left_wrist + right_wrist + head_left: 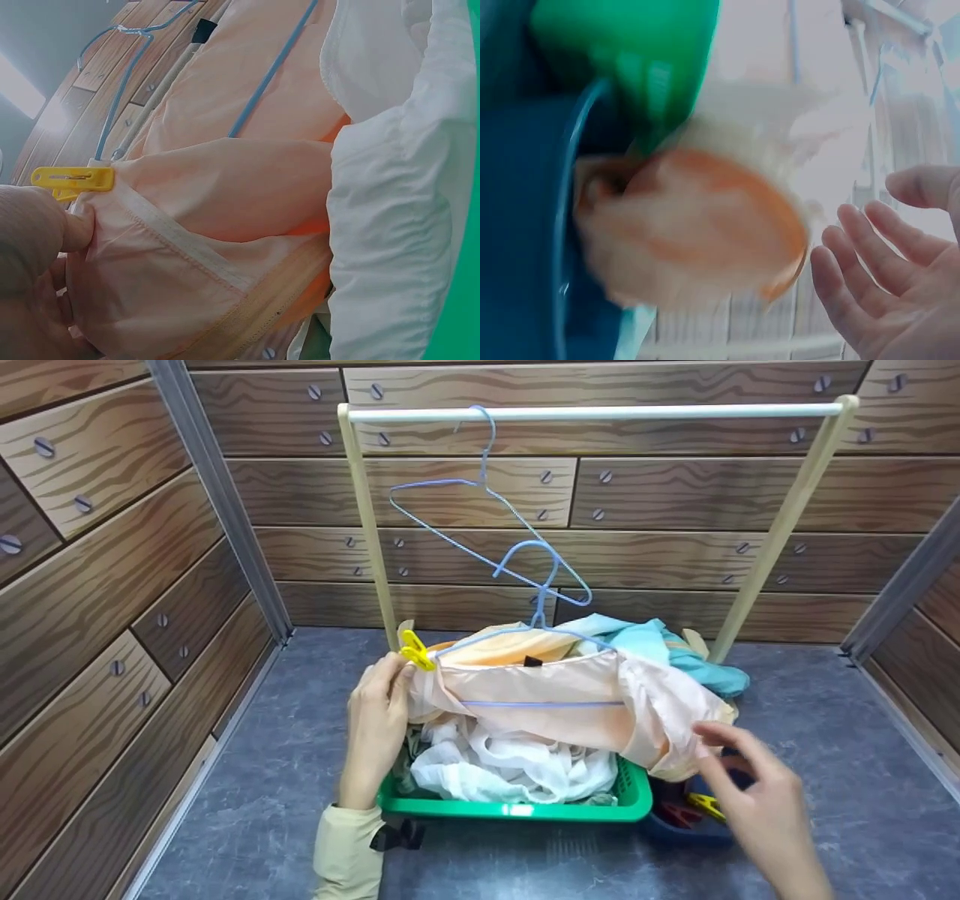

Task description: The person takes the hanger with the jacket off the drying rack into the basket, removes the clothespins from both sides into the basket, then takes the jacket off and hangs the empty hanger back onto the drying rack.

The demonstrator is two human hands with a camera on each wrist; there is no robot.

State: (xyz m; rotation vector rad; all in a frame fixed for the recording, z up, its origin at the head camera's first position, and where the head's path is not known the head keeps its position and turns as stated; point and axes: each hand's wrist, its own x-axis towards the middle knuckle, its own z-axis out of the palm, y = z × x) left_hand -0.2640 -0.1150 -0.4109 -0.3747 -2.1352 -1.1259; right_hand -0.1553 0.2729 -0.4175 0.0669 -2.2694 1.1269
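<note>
A pale peach garment (540, 682) is draped on a blue hanger (540, 604), whose lower bar runs across the cloth. At its left shoulder, a yellow clothespin (417, 651) clips the cloth to the hanger. My left hand (375, 705) pinches the peach fabric just below that pin; in the left wrist view the thumb lies on the cloth and the other fingers are partly behind it. Near the garment's right sleeve, my right hand (765, 787) has its fingers spread. The right wrist view shows this hand (892, 277) beside the sleeve opening (705, 217), holding nothing.
White clothing (517, 772) fills a green basket (517, 810) under the garment. A dark blue bin (675, 832) with clothespins (705, 806) stands at its right. Behind, a second blue hanger (450, 538) hangs from a white rail (637, 412). Turquoise cloth (637, 641) lies behind the garment.
</note>
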